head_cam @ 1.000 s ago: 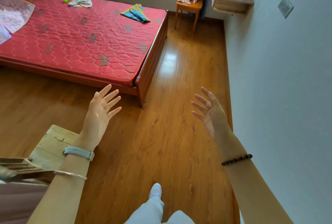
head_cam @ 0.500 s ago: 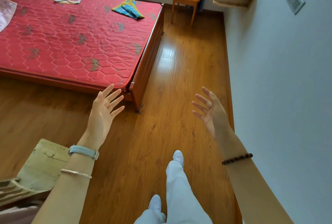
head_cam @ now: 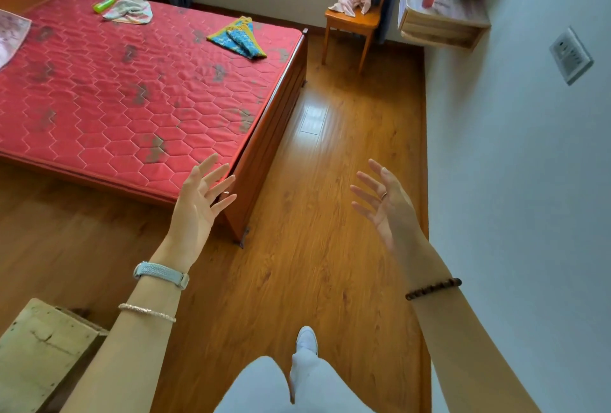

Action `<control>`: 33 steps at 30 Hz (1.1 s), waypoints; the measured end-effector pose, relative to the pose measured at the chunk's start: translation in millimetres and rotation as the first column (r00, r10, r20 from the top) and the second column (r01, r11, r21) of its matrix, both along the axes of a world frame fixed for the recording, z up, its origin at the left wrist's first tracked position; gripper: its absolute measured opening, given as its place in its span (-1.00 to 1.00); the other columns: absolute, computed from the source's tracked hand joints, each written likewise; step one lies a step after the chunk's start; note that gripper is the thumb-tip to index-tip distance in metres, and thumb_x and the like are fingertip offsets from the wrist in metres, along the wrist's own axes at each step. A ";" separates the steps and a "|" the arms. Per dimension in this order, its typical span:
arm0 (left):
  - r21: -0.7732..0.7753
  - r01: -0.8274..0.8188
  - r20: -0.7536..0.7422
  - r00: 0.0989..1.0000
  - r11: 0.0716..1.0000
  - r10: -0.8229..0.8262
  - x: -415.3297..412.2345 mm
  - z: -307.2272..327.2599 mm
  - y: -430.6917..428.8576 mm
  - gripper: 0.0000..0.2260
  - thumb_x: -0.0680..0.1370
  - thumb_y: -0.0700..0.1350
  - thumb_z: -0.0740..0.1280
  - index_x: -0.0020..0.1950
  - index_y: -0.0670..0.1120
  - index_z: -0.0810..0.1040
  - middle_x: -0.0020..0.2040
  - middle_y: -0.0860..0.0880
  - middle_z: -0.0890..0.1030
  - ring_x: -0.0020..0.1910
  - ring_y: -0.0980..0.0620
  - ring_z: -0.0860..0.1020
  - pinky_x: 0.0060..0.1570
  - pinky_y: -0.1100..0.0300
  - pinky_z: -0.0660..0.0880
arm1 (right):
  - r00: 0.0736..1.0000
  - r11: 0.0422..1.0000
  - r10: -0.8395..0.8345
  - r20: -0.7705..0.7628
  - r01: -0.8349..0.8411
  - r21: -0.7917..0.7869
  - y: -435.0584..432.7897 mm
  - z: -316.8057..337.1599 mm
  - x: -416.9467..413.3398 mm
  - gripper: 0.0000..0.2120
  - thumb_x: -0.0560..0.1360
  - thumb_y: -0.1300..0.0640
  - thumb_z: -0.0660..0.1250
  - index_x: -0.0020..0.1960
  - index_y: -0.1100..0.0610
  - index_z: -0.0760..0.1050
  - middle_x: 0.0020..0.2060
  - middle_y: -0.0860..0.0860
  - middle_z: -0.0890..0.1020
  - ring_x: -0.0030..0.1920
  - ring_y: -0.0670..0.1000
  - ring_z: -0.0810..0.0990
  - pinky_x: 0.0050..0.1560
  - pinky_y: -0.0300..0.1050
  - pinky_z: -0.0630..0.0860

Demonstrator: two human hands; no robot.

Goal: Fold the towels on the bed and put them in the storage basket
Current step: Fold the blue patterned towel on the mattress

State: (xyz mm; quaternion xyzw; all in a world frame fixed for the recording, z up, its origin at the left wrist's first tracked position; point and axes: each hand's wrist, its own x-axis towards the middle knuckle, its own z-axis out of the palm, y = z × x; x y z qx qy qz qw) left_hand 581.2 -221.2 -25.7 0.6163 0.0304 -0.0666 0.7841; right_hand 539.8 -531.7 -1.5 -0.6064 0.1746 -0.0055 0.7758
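Head view: left hand and right hand stay spread, empty, with the bed nearer.

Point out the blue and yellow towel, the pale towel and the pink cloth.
blue and yellow towel (head_cam: 238, 38), head view, middle of its blue panel.
pale towel (head_cam: 130, 9), head view, centre of the crumpled heap.
pink cloth (head_cam: 350, 2), head view, bunched middle.

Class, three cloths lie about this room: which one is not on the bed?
The pink cloth, crumpled on the wooden chair; the blue-and-yellow towel and the pale towel both lie on the red mattress.
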 end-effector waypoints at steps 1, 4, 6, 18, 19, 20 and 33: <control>-0.005 -0.009 0.000 1.000 1.000 0.009 11.7 0.4 -7.6 -0.56 0.66 0.16 0.06 0.50 0.07 0.38 0.42 -0.03 0.50 0.37 0.00 0.51 0.30 -0.04 0.46 | 1.000 1.000 0.002 -0.005 -0.002 0.015 -8.3 0.4 12.7 -0.70 0.63 -0.11 0.14 0.30 -0.12 0.46 0.27 0.03 0.56 0.26 0.11 0.56 0.30 0.17 0.47; -0.014 -0.006 0.003 1.000 1.000 0.006 35.4 3.5 -24.0 -0.58 0.67 0.15 0.05 0.49 0.08 0.38 0.44 -0.01 0.49 0.38 0.00 0.50 0.31 -0.05 0.46 | 1.000 0.998 -0.005 -0.010 0.006 0.067 -25.1 3.1 38.2 -0.69 0.62 -0.11 0.14 0.31 -0.10 0.46 0.27 0.04 0.57 0.26 0.12 0.57 0.30 0.17 0.47; -0.016 -0.012 0.002 1.000 1.000 0.012 53.2 4.0 -34.4 -0.56 0.66 0.15 0.06 0.50 0.07 0.37 0.43 -0.01 0.49 0.38 0.00 0.50 0.31 -0.05 0.46 | 1.000 0.996 -0.013 -0.007 0.013 0.083 -37.2 4.6 56.2 -0.69 0.63 -0.11 0.13 0.31 -0.09 0.46 0.26 0.03 0.58 0.25 0.11 0.57 0.31 0.18 0.46; -0.067 -0.041 -0.007 0.999 0.997 0.040 212.8 -3.6 -84.4 -0.57 0.59 0.18 0.13 0.41 0.08 0.46 0.41 -0.07 0.51 0.36 -0.02 0.52 0.30 -0.03 0.46 | 1.000 0.999 -0.023 -0.014 0.024 0.040 -87.6 1.2 213.8 -0.69 0.63 -0.11 0.12 0.32 -0.11 0.44 0.27 0.01 0.57 0.26 0.10 0.57 0.34 0.19 0.43; -0.071 -0.046 -0.011 0.999 0.996 0.045 228.8 -3.6 -86.9 -0.59 0.59 0.18 0.14 0.39 0.09 0.48 0.40 -0.06 0.52 0.36 -0.01 0.52 0.30 -0.02 0.46 | 1.000 0.999 -0.019 -0.017 0.019 0.042 -89.2 1.4 230.9 -0.70 0.63 -0.11 0.12 0.31 -0.11 0.45 0.27 0.02 0.57 0.26 0.10 0.57 0.34 0.19 0.43; -0.073 -0.053 -0.013 0.999 0.996 0.053 244.5 -3.2 -88.9 -0.59 0.60 0.18 0.14 0.39 0.09 0.48 0.39 -0.06 0.52 0.36 -0.01 0.52 0.29 -0.01 0.47 | 1.000 0.999 -0.014 -0.020 0.015 0.043 -90.3 2.0 247.2 -0.70 0.63 -0.11 0.12 0.30 -0.11 0.45 0.27 0.02 0.57 0.26 0.11 0.56 0.34 0.19 0.43; -0.048 -0.045 -0.009 0.999 0.998 0.045 428.9 12.3 -139.4 -0.55 0.61 0.17 0.13 0.44 0.05 0.45 0.29 0.00 0.60 0.36 -0.04 0.51 0.33 -0.07 0.45 | 1.000 0.998 -0.010 -0.023 0.011 0.055 -137.9 6.4 421.2 -0.67 0.63 -0.11 0.13 0.34 -0.09 0.44 0.27 0.04 0.57 0.26 0.12 0.56 0.32 0.16 0.46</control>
